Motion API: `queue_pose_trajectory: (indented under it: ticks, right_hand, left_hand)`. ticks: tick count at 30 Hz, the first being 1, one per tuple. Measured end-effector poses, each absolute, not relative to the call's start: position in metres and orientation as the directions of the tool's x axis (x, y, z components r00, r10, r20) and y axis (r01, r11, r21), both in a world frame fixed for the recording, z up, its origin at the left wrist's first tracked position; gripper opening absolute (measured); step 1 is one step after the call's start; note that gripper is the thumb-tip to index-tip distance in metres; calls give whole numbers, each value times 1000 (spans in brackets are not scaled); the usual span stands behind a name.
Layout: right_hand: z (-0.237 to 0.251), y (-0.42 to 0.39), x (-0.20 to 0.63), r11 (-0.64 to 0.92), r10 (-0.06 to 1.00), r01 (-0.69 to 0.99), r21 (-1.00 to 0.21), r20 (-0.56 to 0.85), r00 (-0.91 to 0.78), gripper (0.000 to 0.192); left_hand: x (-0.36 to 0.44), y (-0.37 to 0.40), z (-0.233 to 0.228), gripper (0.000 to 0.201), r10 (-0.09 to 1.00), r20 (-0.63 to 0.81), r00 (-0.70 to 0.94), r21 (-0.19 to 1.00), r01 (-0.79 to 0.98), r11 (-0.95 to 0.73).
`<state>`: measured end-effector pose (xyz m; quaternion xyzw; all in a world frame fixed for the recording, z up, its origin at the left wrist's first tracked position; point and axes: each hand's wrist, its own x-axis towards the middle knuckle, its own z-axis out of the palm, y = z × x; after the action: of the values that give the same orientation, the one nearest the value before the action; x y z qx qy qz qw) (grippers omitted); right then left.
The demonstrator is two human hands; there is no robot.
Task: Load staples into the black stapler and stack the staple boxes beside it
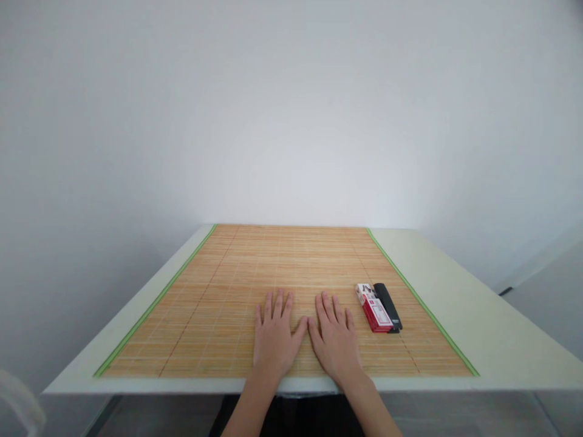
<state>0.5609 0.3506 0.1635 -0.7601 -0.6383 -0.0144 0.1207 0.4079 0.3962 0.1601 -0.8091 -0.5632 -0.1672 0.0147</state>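
My left hand (276,340) lies flat, palm down, on a bamboo mat (282,261) near its front edge, fingers spread. Beside it my right hand (336,340) rests the same way, and the two thumbs nearly meet; whether they touch I cannot tell. Neither hand holds anything. To the right of my right hand, a small red and white box (374,308) lies on the mat at a slant. A black stapler (388,307) lies right along the box's right side.
The mat has green edging (410,291) and covers much of a white table (473,321). White walls (291,121) stand behind and at both sides. A pale curved object (20,400), blurred, shows at the lower left. The table's front edge runs just below my wrists.
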Motion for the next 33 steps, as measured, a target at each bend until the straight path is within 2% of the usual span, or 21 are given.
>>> queue_pose_trajectory:
  ticks: [33]
  right_hand:
    - [168, 348, 560, -156, 970, 967, -202, 154, 189, 61]
  left_hand:
    - [407, 395, 160, 66, 903, 296, 311, 181, 910, -373]
